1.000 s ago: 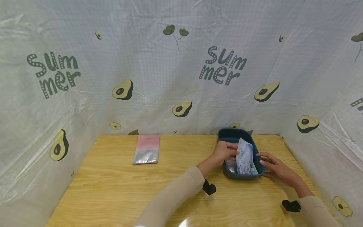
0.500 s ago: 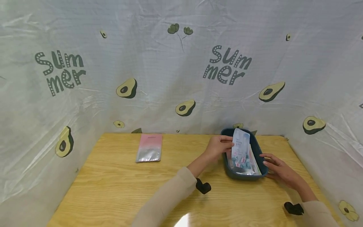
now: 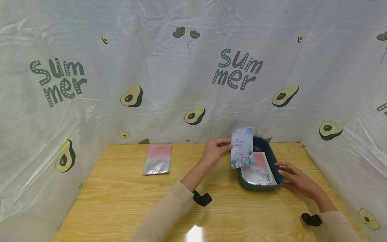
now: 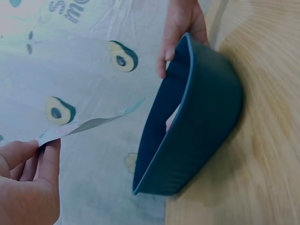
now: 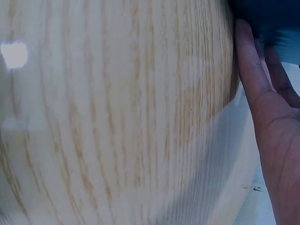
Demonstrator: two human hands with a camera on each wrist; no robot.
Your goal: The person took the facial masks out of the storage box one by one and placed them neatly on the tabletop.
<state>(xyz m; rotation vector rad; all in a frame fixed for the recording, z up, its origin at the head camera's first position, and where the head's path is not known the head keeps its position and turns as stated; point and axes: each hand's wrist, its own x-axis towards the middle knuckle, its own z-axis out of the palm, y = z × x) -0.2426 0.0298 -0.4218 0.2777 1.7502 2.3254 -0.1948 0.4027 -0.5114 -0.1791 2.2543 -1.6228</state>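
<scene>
My left hand [image 3: 213, 152] pinches the left edge of a pale blue floral sachet [image 3: 242, 148] between thumb and fingers. The sachet is held up over the left rim of a dark blue bin [image 3: 262, 187]; the left wrist view shows this sachet [image 4: 89, 124] nearly edge-on, apart from the bin [image 4: 211, 108]. Inside the bin lies a pink and silver sachet [image 3: 260, 171], with a pale edge of another packet beside it. At the bin's right side my right hand [image 3: 297, 178] rests its fairly straight fingers [image 5: 253, 65] against the wall and rim.
Another pink and silver sachet [image 3: 157, 160] lies flat toward the back left of the wooden table [image 3: 121, 201]. A white printed curtain [image 3: 163, 74] stands behind the table and along both sides.
The left hand has lifted the blue floral sachet out of the bin and carried it left, uncovering the pink and silver sachet inside. The right hand stays at the bin's right side.
</scene>
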